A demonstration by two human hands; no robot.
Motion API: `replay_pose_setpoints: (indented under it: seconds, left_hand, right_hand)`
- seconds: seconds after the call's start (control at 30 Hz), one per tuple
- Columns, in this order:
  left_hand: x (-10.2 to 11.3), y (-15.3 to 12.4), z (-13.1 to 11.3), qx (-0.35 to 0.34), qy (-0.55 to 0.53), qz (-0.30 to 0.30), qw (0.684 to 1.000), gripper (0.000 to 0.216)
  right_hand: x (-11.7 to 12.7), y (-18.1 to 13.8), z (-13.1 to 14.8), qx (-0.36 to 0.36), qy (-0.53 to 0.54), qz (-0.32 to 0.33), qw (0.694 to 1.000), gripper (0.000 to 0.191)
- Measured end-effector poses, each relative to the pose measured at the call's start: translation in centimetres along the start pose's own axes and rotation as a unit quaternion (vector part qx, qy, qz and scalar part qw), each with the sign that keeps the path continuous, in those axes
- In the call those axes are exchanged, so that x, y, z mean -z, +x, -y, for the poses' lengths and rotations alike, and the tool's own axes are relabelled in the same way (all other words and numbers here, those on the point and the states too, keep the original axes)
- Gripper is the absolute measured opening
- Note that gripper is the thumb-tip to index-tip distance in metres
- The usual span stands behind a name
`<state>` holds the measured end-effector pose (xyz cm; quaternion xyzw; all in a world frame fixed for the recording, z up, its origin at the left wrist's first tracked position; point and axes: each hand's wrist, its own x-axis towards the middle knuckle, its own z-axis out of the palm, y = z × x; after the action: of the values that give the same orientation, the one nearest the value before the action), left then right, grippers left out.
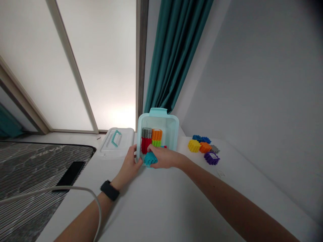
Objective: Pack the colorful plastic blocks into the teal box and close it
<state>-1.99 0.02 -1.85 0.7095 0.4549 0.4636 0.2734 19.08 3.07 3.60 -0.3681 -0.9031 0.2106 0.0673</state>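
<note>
pale teal box [174,118]; teal block [150,159]; red block [145,144]; orange block [156,134]; dark teal curtain [174,50]; grey striped mat [37,161].

— What is worn on the left arm?
— A black watch [109,190] with a dark, rounded-square face and a plain black strap is worn at the wrist.
— How are the arms covered?
— The left forearm [84,223] and the right forearm [227,198] are shown bare down to the lower edge.
— Is any cable seen?
— A thin white cable [75,187] is seen, curved across the left forearm just below the watch.
</note>
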Motion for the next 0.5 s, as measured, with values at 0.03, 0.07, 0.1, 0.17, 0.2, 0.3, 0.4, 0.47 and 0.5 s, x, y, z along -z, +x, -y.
replay_pose_setpoints:
  seconds: [0.03,0.07,0.1,0.17,0.2,0.3,0.4,0.47,0.5]
  left_hand:
    - [0.0,0.0,0.0,-0.003,0.005,-0.002,1.000,0.049]
    - [0.0,0.0,-0.1,-0.005,0.011,-0.004,1.000,0.049]
    - [0.1,0.0,-0.1,-0.006,0.016,-0.006,1.000,0.050]
    - [0.1,0.0,-0.2,-0.008,0.027,-0.007,1.000,0.050]
    - [0.1,0.0,-0.2,-0.008,0.032,-0.007,0.999,0.049]
    - [0.1,-0.1,-0.3,-0.005,0.038,-0.007,0.999,0.049]
    - [0.1,-0.1,-0.4,-0.002,0.036,-0.006,0.999,0.049]
    - [0.1,-0.1,-0.5,0.000,0.038,-0.005,0.999,0.049]
    - [0.1,-0.1,-0.5,0.001,0.039,-0.005,0.999,0.049]
  right_hand:
    - [-0.3,-0.2,-0.1,0.005,0.000,-0.013,1.000,0.048]
    - [-0.7,-0.4,-0.1,0.012,-0.002,-0.030,0.999,0.047]
    - [-1.0,-0.5,-0.2,0.022,-0.004,-0.048,0.999,0.046]
    - [-1.8,-0.8,-0.1,0.040,-0.015,-0.086,0.995,0.046]
    - [-2.1,-0.9,-0.1,0.046,-0.022,-0.105,0.993,0.046]
    - [-3.0,-1.0,0.0,0.053,-0.039,-0.149,0.987,0.045]
    - [-3.2,-0.9,-0.1,0.060,-0.030,-0.164,0.984,0.044]
    - [-3.1,-0.8,-0.2,0.062,-0.020,-0.162,0.985,0.044]
    - [-2.9,-0.7,-0.2,0.057,-0.020,-0.161,0.985,0.043]
